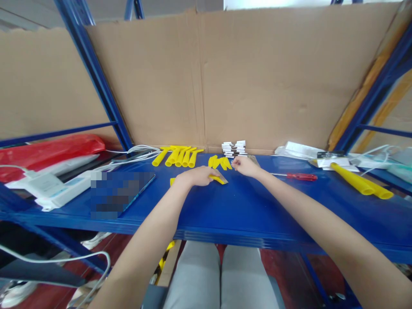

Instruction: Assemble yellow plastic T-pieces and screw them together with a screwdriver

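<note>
The left hand (201,176) grips one scraper (219,180); the right (245,165) — can't tell if holding anything — is beside four yellow pieces (216,163). Seven handles: five behind (178,158), two far right (354,180). One screwdriver (301,176).

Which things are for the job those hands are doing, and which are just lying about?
Probably for the job:
yellow piece under the left hand
small yellow pieces near the right hand
yellow handles in a row
red screwdriver, maybe

Probably just lying about:
red bag
white power strip
</note>
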`<state>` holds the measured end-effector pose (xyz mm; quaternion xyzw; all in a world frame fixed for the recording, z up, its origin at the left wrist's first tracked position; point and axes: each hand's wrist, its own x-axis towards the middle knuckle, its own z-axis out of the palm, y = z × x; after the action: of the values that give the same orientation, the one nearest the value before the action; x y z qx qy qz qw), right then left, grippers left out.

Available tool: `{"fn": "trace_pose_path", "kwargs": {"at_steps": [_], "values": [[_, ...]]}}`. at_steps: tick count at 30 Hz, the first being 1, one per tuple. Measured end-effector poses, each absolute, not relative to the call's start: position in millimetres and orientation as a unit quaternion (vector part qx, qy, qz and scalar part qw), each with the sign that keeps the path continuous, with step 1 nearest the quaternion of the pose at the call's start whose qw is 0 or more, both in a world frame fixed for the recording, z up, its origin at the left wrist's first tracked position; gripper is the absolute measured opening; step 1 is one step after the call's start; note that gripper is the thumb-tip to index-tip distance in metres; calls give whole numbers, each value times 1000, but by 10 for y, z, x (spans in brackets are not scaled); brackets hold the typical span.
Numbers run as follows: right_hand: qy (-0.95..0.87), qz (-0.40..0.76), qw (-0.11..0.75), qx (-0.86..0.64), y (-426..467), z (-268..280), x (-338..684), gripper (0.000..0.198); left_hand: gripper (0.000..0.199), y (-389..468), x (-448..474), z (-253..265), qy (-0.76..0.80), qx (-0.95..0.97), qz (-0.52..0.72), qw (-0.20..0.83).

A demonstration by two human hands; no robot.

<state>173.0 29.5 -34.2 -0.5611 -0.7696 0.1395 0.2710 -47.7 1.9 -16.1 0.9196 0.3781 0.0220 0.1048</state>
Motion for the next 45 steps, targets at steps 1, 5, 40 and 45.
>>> {"fn": "trace_pose_path", "kwargs": {"at_steps": [1, 5, 40, 45], "values": [[-776, 117, 248, -569, 324, -327, 1715, 15, 46, 21, -475, -167, 381, 919, 20, 99], [-772, 51, 154, -614, 421, -252, 1596, 17, 44, -11, -435, -170, 421, 904, 2, 69], [-715, -37, 178, -675, 256, -159, 1585, 30, 32, -139, -328, -63, 504, 863, -39, -9], [-685, 92, 336, -640, 302, -106, 1683, 17, 32, -117, -331, -70, 494, 869, -38, -7]]}}
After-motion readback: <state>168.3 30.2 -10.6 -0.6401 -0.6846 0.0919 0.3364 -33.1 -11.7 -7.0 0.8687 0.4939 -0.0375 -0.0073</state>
